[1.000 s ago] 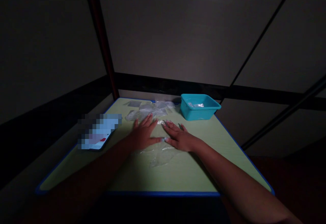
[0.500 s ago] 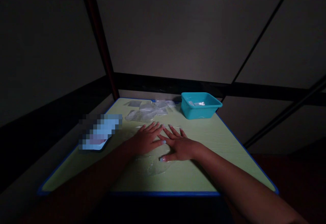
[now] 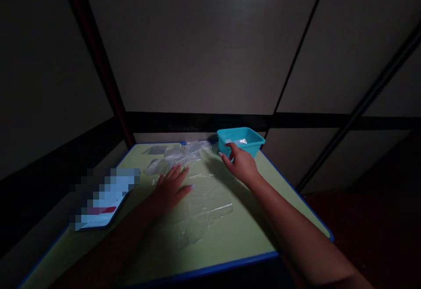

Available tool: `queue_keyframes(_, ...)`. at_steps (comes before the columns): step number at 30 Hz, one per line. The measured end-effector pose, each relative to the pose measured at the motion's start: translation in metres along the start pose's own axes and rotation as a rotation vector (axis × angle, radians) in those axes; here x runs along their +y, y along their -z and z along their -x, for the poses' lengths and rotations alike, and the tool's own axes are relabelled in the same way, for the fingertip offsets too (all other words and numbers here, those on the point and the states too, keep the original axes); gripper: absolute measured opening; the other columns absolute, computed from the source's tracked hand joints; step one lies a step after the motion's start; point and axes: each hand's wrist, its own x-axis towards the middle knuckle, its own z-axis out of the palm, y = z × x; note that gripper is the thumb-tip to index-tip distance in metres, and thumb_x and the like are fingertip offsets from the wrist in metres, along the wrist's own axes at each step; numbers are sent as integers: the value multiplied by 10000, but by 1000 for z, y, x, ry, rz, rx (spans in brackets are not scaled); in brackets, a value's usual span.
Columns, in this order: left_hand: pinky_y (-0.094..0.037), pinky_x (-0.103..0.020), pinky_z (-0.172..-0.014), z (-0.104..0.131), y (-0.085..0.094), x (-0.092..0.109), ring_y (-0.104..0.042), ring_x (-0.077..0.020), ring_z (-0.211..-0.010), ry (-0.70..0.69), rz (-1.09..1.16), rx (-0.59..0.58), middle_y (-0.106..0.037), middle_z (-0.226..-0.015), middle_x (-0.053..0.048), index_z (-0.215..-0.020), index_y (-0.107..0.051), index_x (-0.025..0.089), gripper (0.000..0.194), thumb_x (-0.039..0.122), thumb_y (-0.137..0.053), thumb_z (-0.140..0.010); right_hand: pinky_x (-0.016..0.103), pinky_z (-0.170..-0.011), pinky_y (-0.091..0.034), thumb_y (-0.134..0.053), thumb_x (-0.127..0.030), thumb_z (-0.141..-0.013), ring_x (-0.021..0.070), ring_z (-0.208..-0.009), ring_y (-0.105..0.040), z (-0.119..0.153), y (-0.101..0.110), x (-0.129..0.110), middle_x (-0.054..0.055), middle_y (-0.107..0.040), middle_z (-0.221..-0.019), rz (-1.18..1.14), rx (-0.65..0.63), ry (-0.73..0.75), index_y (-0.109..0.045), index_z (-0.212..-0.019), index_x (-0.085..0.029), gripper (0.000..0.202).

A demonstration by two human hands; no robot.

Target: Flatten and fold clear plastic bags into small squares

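My left hand (image 3: 171,191) lies with its fingers spread at the left side of a clear plastic sheet or bag (image 3: 205,216) on the pale green table (image 3: 243,236). Raised in front of the turquoise basket (image 3: 253,139), my right hand (image 3: 240,162) has thumb and index finger apart and nothing visible between them. Its other fingers are curled and partly hidden. Inside the basket is a small shiny clear packet (image 3: 242,141). More crumpled clear plastic bags (image 3: 179,154) lie beyond my left hand.
A phone or tablet (image 3: 108,199), its screen lit and partly pixelated, rests at the table's left side. Behind the table stands a panelled wall (image 3: 197,61) with a dark horizontal band. The table has a blue edge.
My right hand has lifted off the plastic and moved forward and right to the basket. My left hand has shifted slightly left, apart from the right one. The camera view has turned.
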Motion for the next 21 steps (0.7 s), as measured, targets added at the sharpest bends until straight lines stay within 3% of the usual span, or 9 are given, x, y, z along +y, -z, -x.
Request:
queue_keyframes(4,-262,-585,-1062,-6,-11,-10,-240,-336,-1389,-14,-2,105,-289,-1513,-138,-1429,-353,200,609,488,-370,-893,325,-659,-440,-469,-487,-882,292,-874,-661,-14,0,24,139,-692,-1012,91,-67,-158,-358,-1375,-188,587)
queue_keyframes(8,-317,-543,-1049,-11,-19,-19,-330,-312,-1350,-75,4,228,-400,-1453,-143,-1372,-422,193,541,430,-384,-888,321,-687,-440,-541,-400,-861,296,-935,-652,-21,-9,40,170,-672,-1080,49,-156,-151,-316,-1403,-153,636)
queue_keyframes(13,-329,-511,-1062,-9,-16,-19,-372,-297,-1324,-136,39,276,-451,-1408,-132,-1324,-453,205,491,418,-380,-888,265,-679,-417,-524,-340,-890,235,-911,-656,-25,-7,45,116,-697,-1001,-4,-175,-148,-473,-1249,-168,401)
queue_keyframes(18,-332,-518,-1070,-3,-10,-9,-391,-297,-1309,-214,51,351,-474,-1387,-85,-1309,-465,276,445,392,-410,-882,257,-619,-396,-660,-362,-793,233,-837,-661,-10,9,40,99,-707,-945,-25,-203,-129,-529,-1169,-176,440)
queue_keyframes(21,-341,-550,-1064,4,-1,0,-394,-319,-1306,-263,49,403,-452,-1407,-77,-1282,-493,291,416,379,-420,-882,261,-596,-380,-622,-322,-817,237,-824,-660,11,20,34,100,-712,-922,-32,-228,-52,-531,-1152,-173,378)
